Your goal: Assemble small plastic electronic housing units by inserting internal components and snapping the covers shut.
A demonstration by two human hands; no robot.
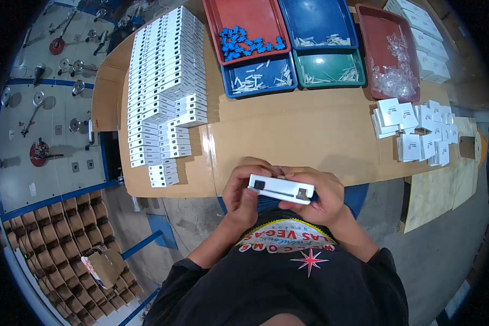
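In front of my chest I hold a small white plastic box (281, 183) with both hands. One long narrow side of it faces up, showing a dark square port at its left end and a brownish notch at its right end. My left hand (240, 190) is closed round the left end, its thumb at the near edge. Around the right end my right hand (327, 191) is closed, with some of its fingers hidden behind the box. Both hands are just off the near edge of the cardboard-covered table (288, 136).
Tall stacks of similar white boxes (168, 60) stand at the left. Behind are a red tray (244, 13) of blue clips, blue and green trays (331, 84) of small white sticks, and a red tray (380, 22) of clear parts. White packets (410, 146) lie at the right.
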